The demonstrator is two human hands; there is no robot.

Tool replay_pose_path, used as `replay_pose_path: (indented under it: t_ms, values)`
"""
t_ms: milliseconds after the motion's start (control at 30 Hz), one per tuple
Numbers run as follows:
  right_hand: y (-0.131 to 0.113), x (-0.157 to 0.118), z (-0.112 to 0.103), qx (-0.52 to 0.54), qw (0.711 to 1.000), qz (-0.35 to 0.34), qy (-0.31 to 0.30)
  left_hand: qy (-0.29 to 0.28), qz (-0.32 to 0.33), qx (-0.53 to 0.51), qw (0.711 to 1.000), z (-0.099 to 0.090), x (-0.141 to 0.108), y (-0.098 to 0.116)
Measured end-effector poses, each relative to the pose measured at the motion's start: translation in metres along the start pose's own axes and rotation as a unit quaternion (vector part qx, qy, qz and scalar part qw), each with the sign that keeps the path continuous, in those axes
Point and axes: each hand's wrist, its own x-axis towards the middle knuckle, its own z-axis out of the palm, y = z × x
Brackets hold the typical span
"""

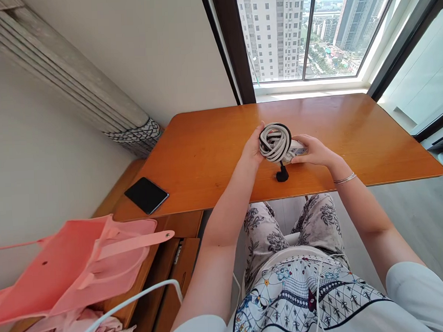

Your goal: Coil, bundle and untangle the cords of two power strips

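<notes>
A coiled cable (pixel 275 142), mostly white with a black strand, is held just above the wooden table (pixel 213 147). My left hand (pixel 253 144) is closed on the left side of the coil, with part of its fingers hidden behind it. A black plug (pixel 282 173) hangs from the coil's lower edge. To the right of the coil is a white power strip (pixel 295 151), partly covered by fingers. My right hand (pixel 312 151) grips that strip between thumb and fingers, with a bracelet on the wrist.
A black tablet or phone (pixel 147 195) lies at the table's left front corner. Left of the table are a pink bag (pixel 82 262), pink cloth (pixel 70 329) and a white curved tube (pixel 139 294). A window (pixel 311 39) and a curtain (pixel 78 79) stand beyond.
</notes>
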Motion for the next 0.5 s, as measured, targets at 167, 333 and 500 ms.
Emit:
replay_pose_path:
  t_ms: [167,333,500]
  values:
    - [-0.002,0.006,0.019,0.107,0.990,0.039,0.078,-0.025,-0.001,-0.004,1.000,-0.007,0.002,0.018]
    - [-0.009,0.011,0.038,0.186,0.966,0.088,0.156,-0.034,0.010,0.045,0.998,-0.029,-0.011,0.023]
    - [-0.015,0.024,0.060,0.293,0.915,0.158,0.226,-0.059,-0.013,0.027,0.998,-0.048,-0.036,-0.002]
